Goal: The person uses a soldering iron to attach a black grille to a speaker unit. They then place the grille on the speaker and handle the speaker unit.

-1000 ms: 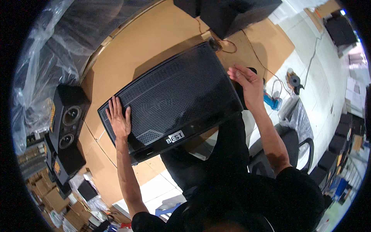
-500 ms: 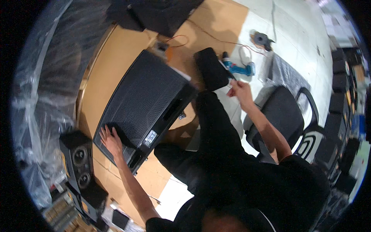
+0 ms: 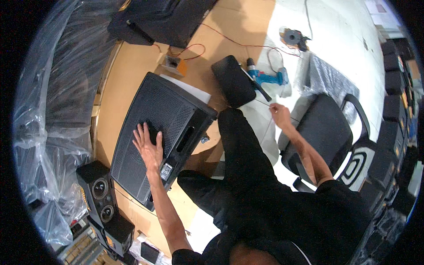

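Observation:
A large black speaker cabinet (image 3: 145, 115) with a perforated grille lies on brown cardboard in front of me, left of my knees. My left hand (image 3: 150, 148) rests flat on the grille with its fingers spread. A dark handle slot and a small pale label show on the side nearest me. To the right, my right hand (image 3: 280, 115) is closed, fingertips pinched on what looks like a thin rod (image 3: 263, 103). Just beyond it, a black-handled tool (image 3: 262, 91) lies against a black padded seat (image 3: 234, 81).
A teal cordless drill (image 3: 269, 78) lies beyond the padded seat. An orange-sided box (image 3: 174, 65) with red wires sits past the cabinet. A black chair (image 3: 320, 132) stands at right, a two-cone speaker (image 3: 99, 190) at left. Plastic sheeting (image 3: 57, 88) hangs along the left.
My left hand has slid from the grille's near left edge toward its middle. My right hand has drawn back from the black-handled tool, and the thin rod now shows. The view has shifted slightly.

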The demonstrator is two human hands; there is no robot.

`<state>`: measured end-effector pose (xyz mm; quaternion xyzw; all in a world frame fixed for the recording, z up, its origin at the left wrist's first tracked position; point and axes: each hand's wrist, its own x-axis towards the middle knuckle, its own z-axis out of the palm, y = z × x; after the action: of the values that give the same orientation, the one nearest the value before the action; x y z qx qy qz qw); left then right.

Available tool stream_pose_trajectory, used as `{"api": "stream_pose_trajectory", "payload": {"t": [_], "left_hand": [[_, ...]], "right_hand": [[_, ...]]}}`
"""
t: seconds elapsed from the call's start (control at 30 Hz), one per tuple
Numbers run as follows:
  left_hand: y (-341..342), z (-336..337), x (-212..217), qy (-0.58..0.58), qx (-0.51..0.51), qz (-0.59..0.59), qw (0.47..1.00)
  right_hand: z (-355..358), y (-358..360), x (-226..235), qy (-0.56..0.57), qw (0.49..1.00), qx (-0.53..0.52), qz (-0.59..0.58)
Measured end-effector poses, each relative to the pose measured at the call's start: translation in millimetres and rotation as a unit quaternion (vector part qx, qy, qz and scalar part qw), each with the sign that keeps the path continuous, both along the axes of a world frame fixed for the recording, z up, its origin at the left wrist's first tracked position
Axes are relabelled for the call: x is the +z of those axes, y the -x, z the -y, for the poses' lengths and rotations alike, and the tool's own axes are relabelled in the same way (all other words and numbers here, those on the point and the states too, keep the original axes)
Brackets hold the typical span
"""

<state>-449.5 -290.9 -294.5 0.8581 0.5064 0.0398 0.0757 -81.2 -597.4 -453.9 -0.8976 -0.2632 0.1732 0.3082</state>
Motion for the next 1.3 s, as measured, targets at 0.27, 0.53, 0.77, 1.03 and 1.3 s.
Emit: {"api": "stream_pose_trajectory", "payload": {"t": [0.27, 0.53, 0.77, 1.03, 1.3], "left_hand": [[-8.3, -19.8, 4.9, 0.035, 0.029, -0.072, 0.996], [-175.2, -104.3, 31.3, -0.029, -0.145, 0.098, 0.984], [-237.8, -255.9, -113.4, 0.047, -0.228, -0.128, 0.964], [-251.6, -273.4, -238.1, 0.042, -0.205, -0.16, 0.965], [-216.7, -296.0, -280.3, 0.01, -0.07, -0.076, 0.995]], "right_hand": [[-105.9, -121.7, -41.9, 0.197, 0.888, 0.297, 0.29], [-95.0, -167.6, -137.4, 0.225, 0.916, 0.322, 0.079], [-118.1, -125.5, -120.1, 0.18, 0.919, 0.29, 0.2], [-99.6, -124.6, -131.7, 0.155, 0.929, 0.25, 0.227], [-111.4, -127.2, -131.1, 0.169, 0.919, 0.267, 0.234]]}}
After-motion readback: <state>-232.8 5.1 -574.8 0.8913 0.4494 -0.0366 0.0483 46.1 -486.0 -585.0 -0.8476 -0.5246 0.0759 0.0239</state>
